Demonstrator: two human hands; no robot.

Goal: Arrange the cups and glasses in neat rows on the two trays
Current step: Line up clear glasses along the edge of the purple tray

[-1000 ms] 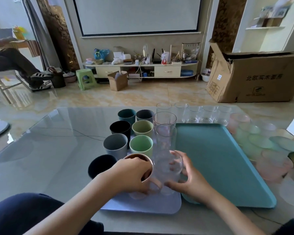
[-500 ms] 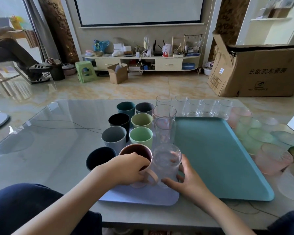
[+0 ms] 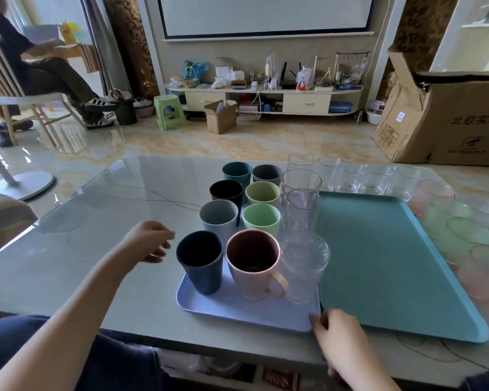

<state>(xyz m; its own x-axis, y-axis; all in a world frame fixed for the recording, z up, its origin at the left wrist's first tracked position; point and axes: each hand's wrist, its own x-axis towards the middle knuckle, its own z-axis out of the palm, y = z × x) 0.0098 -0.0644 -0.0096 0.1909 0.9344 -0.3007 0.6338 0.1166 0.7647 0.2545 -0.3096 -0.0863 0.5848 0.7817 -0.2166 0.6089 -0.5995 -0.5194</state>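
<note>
Clear glass is what remains to be sorted: a row of clear tumblers (image 3: 359,179) stands on the surface just beyond the far edge of the teal tray (image 3: 393,263), and a cluster of frosted pink and green cups (image 3: 463,235) crowds that tray's right side. The teal tray itself holds nothing. The lavender tray (image 3: 237,309) to its left already carries two rows of coloured cups and a third row of tall clear glasses (image 3: 304,207) along its right edge, with the pink mug (image 3: 254,263) and the dark blue cup (image 3: 199,261) nearest the person.

The loose glassware lies up and to the right of both hands, each piece upright, so the right hand (image 3: 342,340) is much the nearer one for the next reach, in my judgement. Its grip holds nothing I can see: the fingertips sit at the near right corner of the lavender tray, touching or just short of the rim, I cannot tell which. The left hand (image 3: 150,241) hovers above the surface left of the dark blue cup, fingers loosely curled and empty.

The frosted cups run off the right edge and blur together, so their count is unclear; the tumblers' outlines are faint against the floor.
</note>
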